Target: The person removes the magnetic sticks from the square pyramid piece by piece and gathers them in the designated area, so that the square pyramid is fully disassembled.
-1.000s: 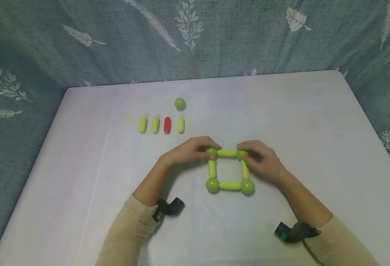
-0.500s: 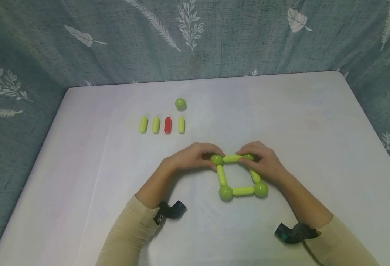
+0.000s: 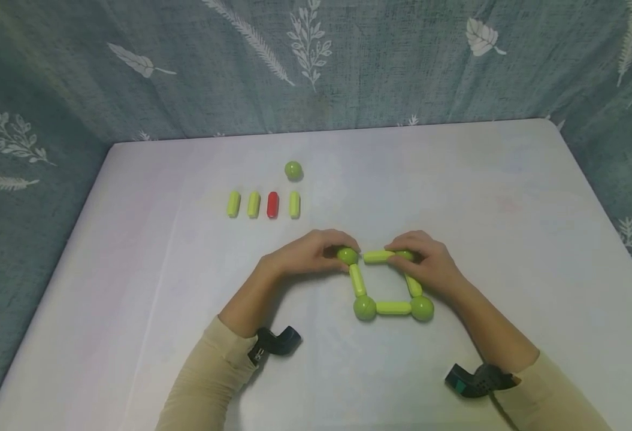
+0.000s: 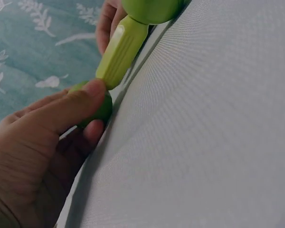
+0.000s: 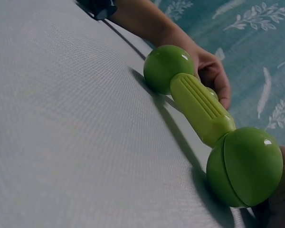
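Note:
A four-sided frame of green balls and lime-green rods lies in front of me. In the head view, my left hand [image 3: 307, 254] pinches its far left ball [image 3: 347, 256] between thumb and fingers. My right hand [image 3: 429, 260] grips the far right ball [image 3: 405, 255], which the fingers partly hide. The far rod [image 3: 378, 257] extends left from that ball, and a small gap separates its free end from the left ball. A left side rod [image 3: 357, 280], a near rod [image 3: 393, 307] and two near balls, left [image 3: 365, 307] and right [image 3: 422, 308], remain joined.
Beyond the hands, a row of short rods lies on the white table [image 3: 132, 269]: several lime-green ones and one red rod [image 3: 272, 205]. A loose green ball [image 3: 293, 170] sits behind them. A patterned teal curtain [image 3: 380, 66] hangs around the table's back and sides.
The frame shifted right and nearer and skewed in both hands. Since then the left hand has moved slightly left with its ball, and the far rod has parted from that ball.

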{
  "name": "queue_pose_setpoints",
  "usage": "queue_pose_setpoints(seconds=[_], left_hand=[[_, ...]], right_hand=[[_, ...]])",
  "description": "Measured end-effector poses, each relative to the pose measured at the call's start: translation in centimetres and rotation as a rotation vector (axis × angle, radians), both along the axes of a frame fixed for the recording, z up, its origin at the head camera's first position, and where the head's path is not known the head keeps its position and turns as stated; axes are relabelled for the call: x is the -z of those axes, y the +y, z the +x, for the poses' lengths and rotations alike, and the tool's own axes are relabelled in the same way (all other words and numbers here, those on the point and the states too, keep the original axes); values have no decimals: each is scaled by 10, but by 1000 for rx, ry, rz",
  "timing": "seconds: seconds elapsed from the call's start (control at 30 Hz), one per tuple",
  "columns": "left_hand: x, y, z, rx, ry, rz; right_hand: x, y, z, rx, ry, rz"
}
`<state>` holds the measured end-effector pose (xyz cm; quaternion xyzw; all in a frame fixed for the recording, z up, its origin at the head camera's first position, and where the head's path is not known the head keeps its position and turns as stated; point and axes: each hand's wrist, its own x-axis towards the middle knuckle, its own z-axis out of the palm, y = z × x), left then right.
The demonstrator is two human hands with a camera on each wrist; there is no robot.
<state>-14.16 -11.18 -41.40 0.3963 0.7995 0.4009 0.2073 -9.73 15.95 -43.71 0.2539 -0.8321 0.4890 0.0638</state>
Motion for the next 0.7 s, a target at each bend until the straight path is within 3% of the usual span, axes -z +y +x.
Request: queue_pose_setpoints(seconds=[0.13,0.33,0.53,0.7], left_hand=[[2,1,0,-24,30,26],[-5,-3,-3,-208,113,70],[-14,-21,-18,-347,171,191],[-22,-43,-32,-437,167,243]], right_hand=[[0,0,0,-2,5,-3],[-1,1,-1,-9,16,-15],[1,0,-2,-10,30,-25],[2,0,-1,-12,40,-30]])
